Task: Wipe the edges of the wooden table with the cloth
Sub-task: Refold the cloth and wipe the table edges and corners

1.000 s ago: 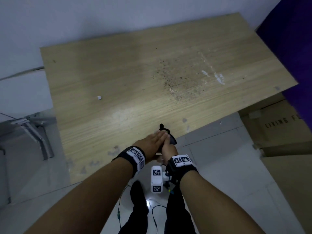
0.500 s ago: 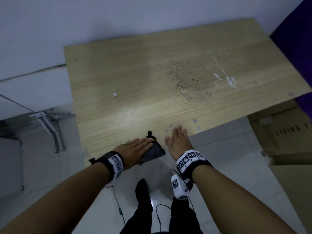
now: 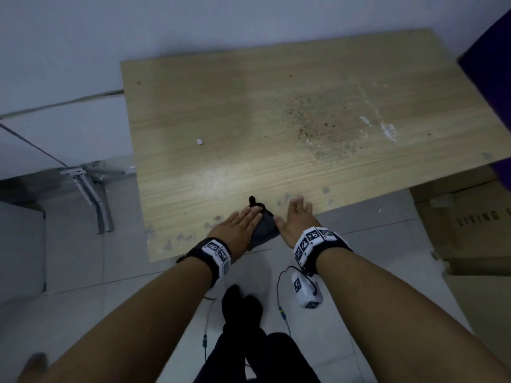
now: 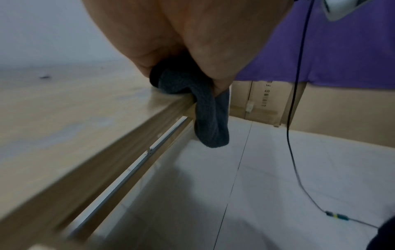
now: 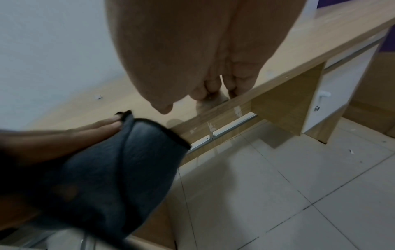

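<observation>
The wooden table (image 3: 249, 120) fills the middle of the head view. A dark grey cloth (image 3: 264, 229) is draped over its near edge and hangs down below it (image 4: 205, 110). My left hand (image 3: 237, 225) lies on the cloth with straight fingers and presses it onto the edge; the thumb sits in a fold of the cloth. Just to the right, clear of the cloth, my right hand (image 3: 296, 217) rests flat on the tabletop by the same edge, holding nothing. In the right wrist view the cloth (image 5: 119, 165) covers the thumb side of the left hand.
Dark specks (image 3: 318, 128) and a white scrap (image 3: 199, 141) lie on the tabletop. Cardboard boxes (image 3: 470, 217) stand to the right, below a purple surface (image 3: 492, 64). A white metal frame (image 3: 88, 186) is on the floor at left. A white unit with a drawer (image 5: 337, 76) sits under the table.
My right hand has let go of the cloth and moved right onto the tabletop. My left hand has flattened on the cloth and slid it a little left along the near edge.
</observation>
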